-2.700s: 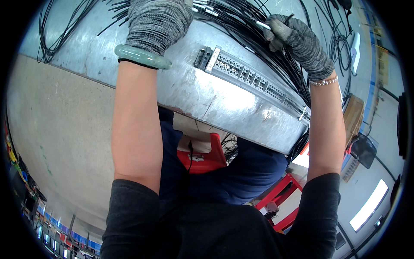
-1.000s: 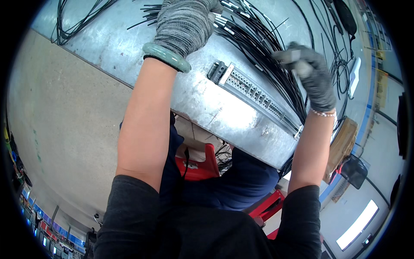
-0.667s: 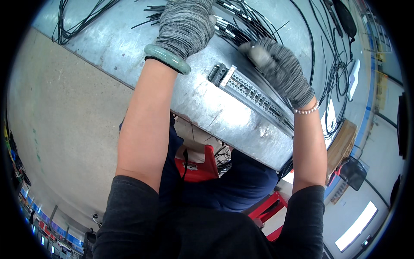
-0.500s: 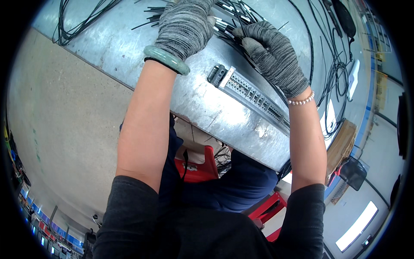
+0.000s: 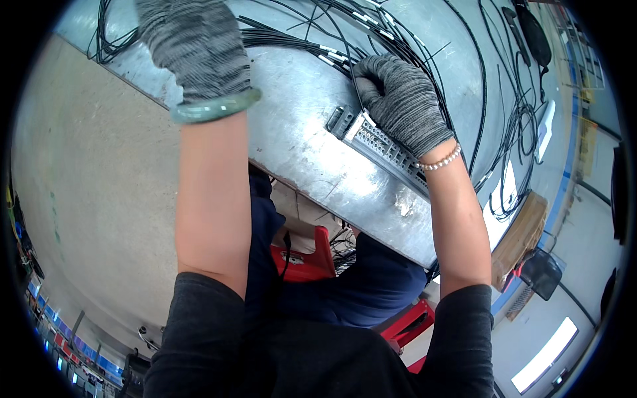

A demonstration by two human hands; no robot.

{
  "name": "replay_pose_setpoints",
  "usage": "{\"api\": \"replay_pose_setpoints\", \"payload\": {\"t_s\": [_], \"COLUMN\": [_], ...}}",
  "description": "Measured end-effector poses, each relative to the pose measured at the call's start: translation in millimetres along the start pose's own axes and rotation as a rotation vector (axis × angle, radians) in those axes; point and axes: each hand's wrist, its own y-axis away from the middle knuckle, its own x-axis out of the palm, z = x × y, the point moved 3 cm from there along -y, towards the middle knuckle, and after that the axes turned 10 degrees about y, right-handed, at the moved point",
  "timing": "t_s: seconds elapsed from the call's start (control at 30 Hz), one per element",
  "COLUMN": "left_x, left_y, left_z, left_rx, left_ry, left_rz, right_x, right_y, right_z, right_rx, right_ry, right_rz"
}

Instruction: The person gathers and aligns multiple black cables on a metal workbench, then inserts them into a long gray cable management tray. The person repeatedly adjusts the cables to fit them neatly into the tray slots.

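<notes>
My left hand (image 5: 196, 53), in a grey knit glove, is over the upper left of the metal table, slightly blurred. Its fingers are hidden behind the hand or past the top edge. A bundle of thin black wires (image 5: 282, 38) with white marker sleeves runs from beside it toward my right hand (image 5: 401, 99). That hand, gloved too, is closed with thumb and forefinger pinched on black wires at the sleeved part. Just below it lies a grey terminal block strip (image 5: 378, 144), partly covered by the right hand and wrist. One wire hangs down to the strip's near-left end.
The metal table (image 5: 318, 166) has its edge toward me. Coiled black wires (image 5: 521, 126) and a black-handled tool (image 5: 531, 30) lie at the right. A cardboard piece (image 5: 521, 229) stands by the right corner. A red stool (image 5: 305, 259) shows under the table.
My left hand has moved left, away from the right hand, and the wire bundle now lies exposed between them. My right hand has shifted slightly down and left, over the terminal strip.
</notes>
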Motion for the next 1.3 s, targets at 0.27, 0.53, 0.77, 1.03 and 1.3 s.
{"api": "replay_pose_setpoints", "payload": {"t_s": [0.27, 0.53, 0.77, 1.03, 1.3], "left_x": [36, 42, 51, 51, 48], "left_y": [58, 62, 68, 71, 74], "left_z": [1, 7, 10, 9, 22], "left_rx": [-0.24, -0.406, -0.632, -0.301, -0.386], "left_ry": [-0.752, -1.058, -1.052, -0.771, -1.103], "left_rz": [1.254, 1.459, 1.373, 1.098, 1.064], "right_x": [5, 7, -17, -23, -29], "right_y": [-20, -26, -21, -20, -16], "right_z": [8, -21, -45, -57, -67], "right_rx": [0.082, 0.067, 0.275, 0.323, 0.384], "right_ry": [0.294, 0.083, -0.3, -0.464, -0.813], "right_rz": [0.028, -0.15, -0.212, -0.272, -0.198]}}
